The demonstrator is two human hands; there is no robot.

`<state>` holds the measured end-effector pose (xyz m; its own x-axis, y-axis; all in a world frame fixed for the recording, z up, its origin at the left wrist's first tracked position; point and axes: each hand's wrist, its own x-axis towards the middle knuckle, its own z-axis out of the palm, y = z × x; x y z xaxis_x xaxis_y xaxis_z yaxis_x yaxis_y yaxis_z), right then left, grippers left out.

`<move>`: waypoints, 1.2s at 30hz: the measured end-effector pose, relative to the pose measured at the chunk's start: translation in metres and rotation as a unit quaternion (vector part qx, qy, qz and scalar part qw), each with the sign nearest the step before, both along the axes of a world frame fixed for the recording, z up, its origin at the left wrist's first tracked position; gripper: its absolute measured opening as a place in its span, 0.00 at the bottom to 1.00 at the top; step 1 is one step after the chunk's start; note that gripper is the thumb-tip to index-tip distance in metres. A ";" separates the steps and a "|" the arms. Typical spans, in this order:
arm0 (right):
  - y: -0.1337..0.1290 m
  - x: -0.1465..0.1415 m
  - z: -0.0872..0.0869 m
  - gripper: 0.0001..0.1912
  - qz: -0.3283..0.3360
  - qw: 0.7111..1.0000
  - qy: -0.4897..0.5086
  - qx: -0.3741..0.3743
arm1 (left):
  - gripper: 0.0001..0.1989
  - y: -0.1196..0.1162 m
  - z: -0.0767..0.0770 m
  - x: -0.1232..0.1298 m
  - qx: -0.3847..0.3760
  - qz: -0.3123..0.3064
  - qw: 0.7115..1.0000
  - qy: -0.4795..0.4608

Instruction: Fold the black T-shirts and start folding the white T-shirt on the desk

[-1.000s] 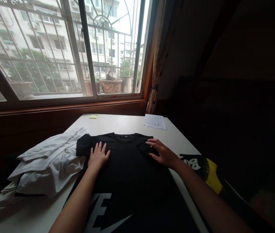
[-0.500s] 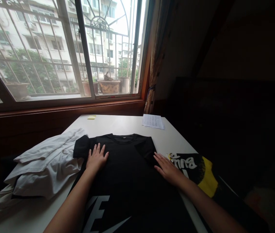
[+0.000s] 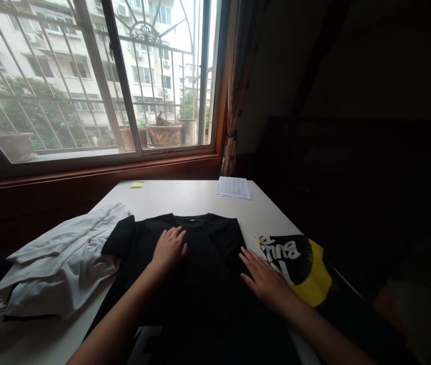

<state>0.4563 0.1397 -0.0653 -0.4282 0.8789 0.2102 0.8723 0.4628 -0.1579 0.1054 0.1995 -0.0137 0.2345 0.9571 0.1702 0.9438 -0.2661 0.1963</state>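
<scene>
A black T-shirt [image 3: 203, 284] lies spread on the white table, its collar toward the window and part of a pale print low on its front. My left hand [image 3: 169, 248] is over the upper chest below the collar, fingers slightly bent and apart, holding nothing. At the shirt's right edge, just below the sleeve, my right hand [image 3: 263, 279] rests with fingers stretched out. The right sleeve lies folded inward over the body, while the left one sticks out to the side. My left forearm covers some of the print.
Crumpled white clothing [image 3: 67, 263] is heaped at the left. A black and yellow printed garment [image 3: 317, 274] hangs over the table's right edge. Papers [image 3: 234, 187] and a yellow sticky note [image 3: 137, 185] lie on the far end of the table [image 3: 177, 195], below a barred window [image 3: 143, 76].
My left hand has moved right, from beside the left sleeve to the middle of the chest. The left sleeve now spreads further out. My right hand stays about where it was.
</scene>
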 end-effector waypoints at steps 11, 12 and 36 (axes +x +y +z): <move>-0.004 0.000 -0.003 0.33 0.010 1.000 -0.006 0.022 | 0.22 0.048 -0.016 0.116 -0.033 0.004 0.993 -0.110; -0.004 0.000 -0.003 0.33 0.010 1.000 -0.005 0.022 | 0.18 0.051 -0.017 0.116 -0.038 0.009 0.993 -0.116; -0.006 -0.003 0.008 0.27 0.049 0.999 -0.011 0.021 | 0.23 0.051 -0.023 0.146 0.059 -0.240 0.969 -0.009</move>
<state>0.4535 0.1340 -0.0577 -0.5167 0.8230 0.2360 0.8254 0.5521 -0.1180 0.2509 0.2503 -0.0365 0.6430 0.7127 0.2803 0.7028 -0.6946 0.1537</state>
